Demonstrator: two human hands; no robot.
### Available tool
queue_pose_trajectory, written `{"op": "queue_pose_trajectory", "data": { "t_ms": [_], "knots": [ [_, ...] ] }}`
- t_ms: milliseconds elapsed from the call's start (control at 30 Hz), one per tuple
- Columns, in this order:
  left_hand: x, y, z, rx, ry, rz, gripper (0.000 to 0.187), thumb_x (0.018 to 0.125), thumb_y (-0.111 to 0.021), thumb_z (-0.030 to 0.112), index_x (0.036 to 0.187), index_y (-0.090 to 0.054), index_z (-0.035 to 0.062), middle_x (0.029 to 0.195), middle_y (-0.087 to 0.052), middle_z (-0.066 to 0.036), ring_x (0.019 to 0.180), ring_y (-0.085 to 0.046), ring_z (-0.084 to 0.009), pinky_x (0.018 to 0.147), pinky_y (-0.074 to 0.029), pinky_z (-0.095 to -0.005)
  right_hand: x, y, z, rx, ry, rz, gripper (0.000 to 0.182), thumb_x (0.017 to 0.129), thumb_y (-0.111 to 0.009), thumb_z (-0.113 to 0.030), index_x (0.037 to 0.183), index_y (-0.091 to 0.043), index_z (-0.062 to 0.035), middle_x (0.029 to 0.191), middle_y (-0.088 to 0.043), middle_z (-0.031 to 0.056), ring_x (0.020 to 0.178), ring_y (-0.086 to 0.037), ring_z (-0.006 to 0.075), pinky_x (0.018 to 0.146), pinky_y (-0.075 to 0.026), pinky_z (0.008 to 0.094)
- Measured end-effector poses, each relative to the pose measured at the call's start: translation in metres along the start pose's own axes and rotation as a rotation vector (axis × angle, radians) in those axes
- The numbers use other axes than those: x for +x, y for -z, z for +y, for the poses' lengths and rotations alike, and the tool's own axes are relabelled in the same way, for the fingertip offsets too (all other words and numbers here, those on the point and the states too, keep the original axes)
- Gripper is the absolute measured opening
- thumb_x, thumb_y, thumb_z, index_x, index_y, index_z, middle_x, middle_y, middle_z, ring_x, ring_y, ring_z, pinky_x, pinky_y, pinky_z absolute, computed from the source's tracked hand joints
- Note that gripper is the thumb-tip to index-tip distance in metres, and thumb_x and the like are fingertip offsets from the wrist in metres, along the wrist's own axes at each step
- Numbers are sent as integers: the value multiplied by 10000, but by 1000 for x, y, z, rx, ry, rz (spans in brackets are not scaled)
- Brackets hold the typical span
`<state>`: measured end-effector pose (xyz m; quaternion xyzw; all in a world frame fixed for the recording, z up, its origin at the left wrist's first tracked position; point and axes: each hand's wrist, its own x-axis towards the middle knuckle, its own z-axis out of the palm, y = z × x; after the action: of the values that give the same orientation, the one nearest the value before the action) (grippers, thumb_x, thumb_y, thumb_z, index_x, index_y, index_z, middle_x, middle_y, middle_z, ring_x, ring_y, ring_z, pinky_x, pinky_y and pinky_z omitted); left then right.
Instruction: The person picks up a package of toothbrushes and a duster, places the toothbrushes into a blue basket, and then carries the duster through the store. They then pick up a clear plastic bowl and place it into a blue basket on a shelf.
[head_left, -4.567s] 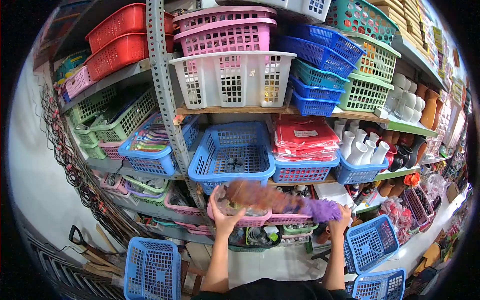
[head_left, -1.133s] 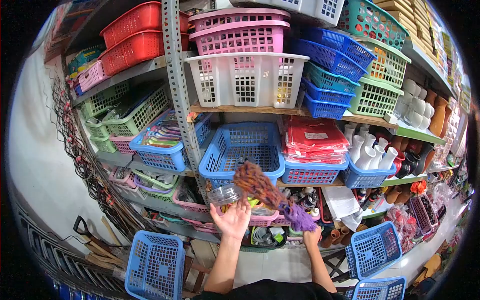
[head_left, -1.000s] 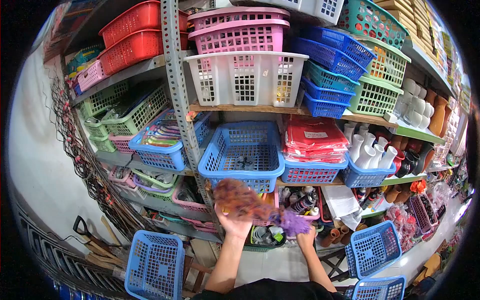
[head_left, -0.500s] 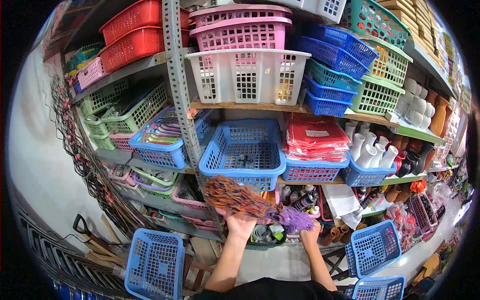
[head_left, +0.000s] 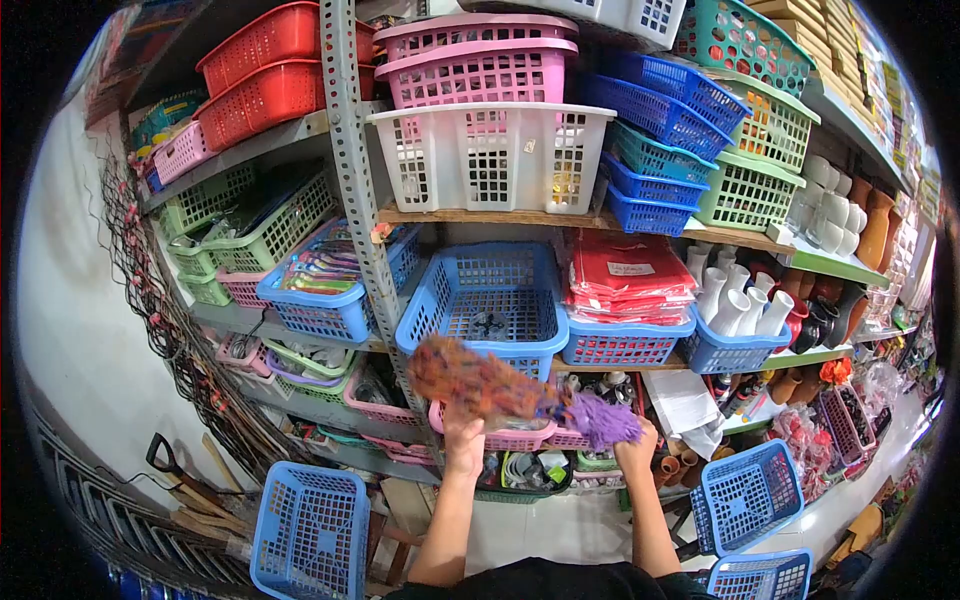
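A long, shaggy bundle, mottled orange, brown and blue with a purple tufted end, is held across the front of the shelves. Motion blurs its thick left part, and I cannot make out its exact kind. My left hand is closed against its underside, some fingers hidden behind it. At the purple end, my right hand is closed round the tip. Just behind and above the bundle, a blue plastic basket on the shelf has a small dark item at its bottom.
Red packets and white vases fill baskets to the right. A perforated metal post stands left of centre. Blue baskets are low at left and right. A spade handle leans at the left.
The bundle's thick left end has shifted slightly and blurred. My left hand has turned and moved a little left; my right hand has moved slightly right and up, still at the purple end.
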<state>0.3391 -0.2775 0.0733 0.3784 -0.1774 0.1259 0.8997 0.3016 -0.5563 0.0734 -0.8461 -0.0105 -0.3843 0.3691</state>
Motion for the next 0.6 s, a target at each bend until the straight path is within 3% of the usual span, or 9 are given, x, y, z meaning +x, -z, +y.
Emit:
{"op": "queue_pose_trajectory", "data": {
  "t_ms": [33,67,167,333,433,467,500,533,600],
  "knots": [
    [1,5,2,-42,48,-22,645,788,-619,365,1344,-409,115,1342,-467,-76,1234,-455,-273,1043,-361,-495,1,3,-6,-55,31,8,152,718,-611,-121,832,-678,-46,696,-615,183,659,-597,371,600,-457,415],
    [-3,5,1,-102,125,200,685,780,-577,443,1359,-402,121,1357,-457,-84,1247,-439,-312,1049,-338,-530,-4,0,12,-164,104,-30,156,712,-614,-123,832,-679,-47,696,-616,181,661,-597,372,606,-460,416],
    [-5,-19,11,-171,162,98,695,777,-529,524,1352,-433,146,1325,-490,-83,1264,-417,-341,1059,-310,-556,-4,-2,7,-144,4,-38,145,693,-621,-120,811,-672,-51,695,-614,178,656,-591,372,596,-452,424],
    [-2,-32,20,-589,361,149,733,737,-436,722,1195,-521,155,1184,-534,-84,1038,-471,-293,900,-387,-517,5,-3,7,-111,-7,79,105,645,-554,-36,721,-626,-28,650,-588,183,626,-561,386,579,-437,429],
    [3,-20,29,-613,257,115,655,784,-423,663,1236,-514,197,1262,-517,-82,1136,-478,-294,909,-396,-516,-2,7,15,-32,-31,62,94,643,-560,-41,715,-621,-32,639,-579,170,614,-552,385,584,-426,450],
    [4,-22,35,-598,232,199,663,796,-412,661,1247,-505,184,1259,-520,-85,1152,-474,-295,931,-394,-509,-7,7,38,-47,58,54,85,648,-566,-43,714,-617,-29,628,-568,164,616,-547,376,601,-421,453],
    [5,-27,43,-583,206,285,670,808,-402,659,1258,-496,171,1257,-524,-87,1167,-470,-296,953,-391,-502,-2,18,22,-106,112,39,53,664,-591,-71,700,-604,-34,646,-575,157,647,-539,355,624,-404,433],
    [0,-21,41,-320,108,283,687,833,-381,652,1275,-482,136,1247,-534,-82,1200,-457,-285,997,-371,-498,-3,28,23,-230,134,-22,66,668,-609,-98,704,-601,-43,658,-578,146,663,-532,341,641,-390,421],
    [4,-17,42,-352,103,239,705,838,-372,657,1272,-481,113,1240,-543,-77,1211,-452,-275,1009,-362,-508,0,40,28,-355,156,-80,85,672,-626,-125,707,-598,-53,670,-580,135,680,-525,328,658,-376,409]
  ]
}}
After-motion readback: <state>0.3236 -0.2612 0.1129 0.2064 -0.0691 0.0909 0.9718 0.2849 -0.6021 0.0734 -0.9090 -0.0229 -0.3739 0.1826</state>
